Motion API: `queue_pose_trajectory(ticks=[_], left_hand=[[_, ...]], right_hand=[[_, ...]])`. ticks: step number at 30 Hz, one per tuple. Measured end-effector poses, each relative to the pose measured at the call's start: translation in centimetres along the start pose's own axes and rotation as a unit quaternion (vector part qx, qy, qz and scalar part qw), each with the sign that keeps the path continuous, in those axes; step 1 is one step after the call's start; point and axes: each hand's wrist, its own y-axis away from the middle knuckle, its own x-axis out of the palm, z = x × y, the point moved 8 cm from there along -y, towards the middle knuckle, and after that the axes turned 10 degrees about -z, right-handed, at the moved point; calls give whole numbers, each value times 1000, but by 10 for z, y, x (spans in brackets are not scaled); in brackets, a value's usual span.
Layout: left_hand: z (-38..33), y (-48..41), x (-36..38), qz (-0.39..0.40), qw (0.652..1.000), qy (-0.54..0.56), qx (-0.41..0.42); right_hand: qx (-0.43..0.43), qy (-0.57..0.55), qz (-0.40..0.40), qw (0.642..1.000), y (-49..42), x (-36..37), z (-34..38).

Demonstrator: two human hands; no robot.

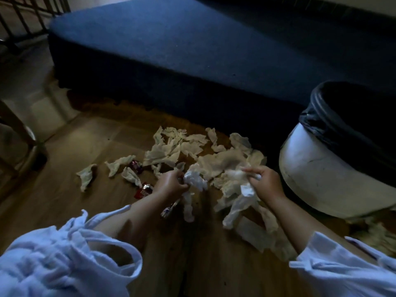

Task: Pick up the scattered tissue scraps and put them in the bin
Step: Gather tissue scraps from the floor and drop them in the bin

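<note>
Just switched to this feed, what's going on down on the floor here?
A person in white sleeves is gathering torn tissue off a wooden floor. The left hand grips a crumpled wad; the right hand holds a bunch of larger pieces that hang below it. Many loose scraps lie spread in front of a blue sofa, with a few red wrappers among them. The white bin, lined in black, stands just to the right; neither hand is over it.
</note>
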Motion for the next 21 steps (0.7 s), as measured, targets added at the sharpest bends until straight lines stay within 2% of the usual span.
queue_pose_trajectory(ticks=[3,5,8,12,16,21], left_hand=[[5,-13,3,-29,999,-33,-13],[14,-18,9,-33,998,-42,-29],[22,-15,28,13,998,-43,-35],[13,-5,32,10,1000,-9,-26],[0,6,29,-2,1000,15,-18],[-19,14,19,2,995,83,-47]], right_hand=[[29,76,5,997,-2,2,-26],[27,121,62,990,3,17,-29],[25,148,155,976,19,46,-28],[-46,193,209,958,35,70,-27],[-16,176,164,970,34,60,-33],[79,123,99,984,30,24,-27]])
